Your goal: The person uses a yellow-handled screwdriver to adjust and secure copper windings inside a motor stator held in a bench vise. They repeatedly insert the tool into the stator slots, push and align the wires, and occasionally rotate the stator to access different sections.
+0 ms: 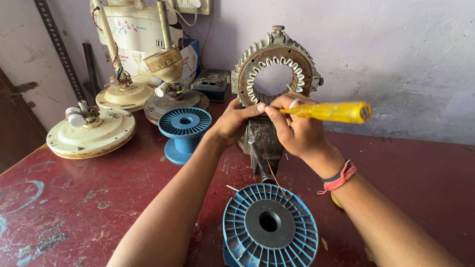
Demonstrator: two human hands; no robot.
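While both hands are meeting at the centre of the frame, the scene is lying out like this from left to right:

Far left: a cream fan motor housing is sitting on the red table, and two more fan motors with rods are standing behind it at upper left.

Left of centre: a blue empty spool is standing upright on the table, near the left forearm.

Left hand: it is pressing against the lower edge of the stator ring, its fingers closed together, pinching at the slots; what they are clamping is too small to tell.

Centre: the round stator is standing upright in a dark vise, its white-lined slots facing the camera.

Right hand: it is gripping a yellow-handled screwdriver, fingers closed around it, the handle pointing to the right and the tip hidden at the stator's lower rim.

Lower centre: a thin copper wire is running from the hands down to a second blue spool lying at the bottom of the frame.
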